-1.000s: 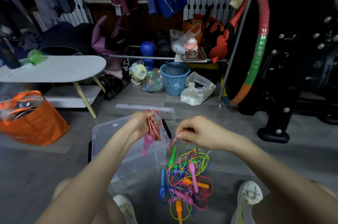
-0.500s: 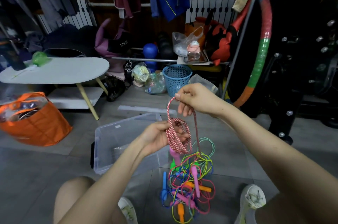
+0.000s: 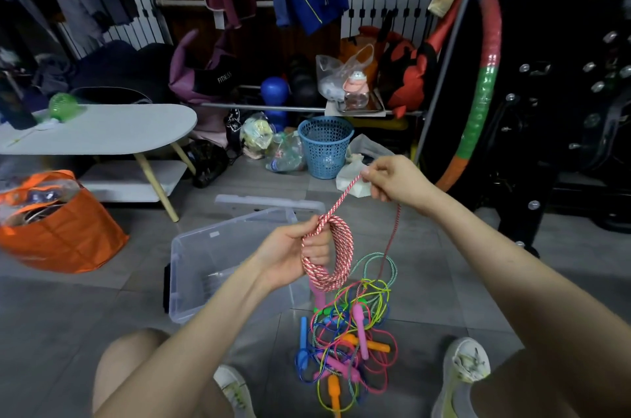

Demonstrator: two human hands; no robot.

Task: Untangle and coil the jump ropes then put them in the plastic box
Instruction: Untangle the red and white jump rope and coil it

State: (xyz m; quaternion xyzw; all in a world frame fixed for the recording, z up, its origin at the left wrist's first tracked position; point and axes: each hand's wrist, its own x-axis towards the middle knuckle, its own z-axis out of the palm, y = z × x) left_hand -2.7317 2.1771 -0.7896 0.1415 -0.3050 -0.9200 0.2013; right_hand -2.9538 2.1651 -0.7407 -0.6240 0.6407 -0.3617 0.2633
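Red-white rope (image 3: pixel 336 255) coils around gripping left hand (image 3: pixel 295 252); right hand (image 3: pixel 392 182) pinches its strand above.

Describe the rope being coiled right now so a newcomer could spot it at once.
Start at the clear plastic box on the floor. Just right of it, the left hand grips a coil above the tangled pile of ropes. That coil is the red-and-white rope, with one strand running up to the right hand. It is the only red-and-white one, wound in neat loops.
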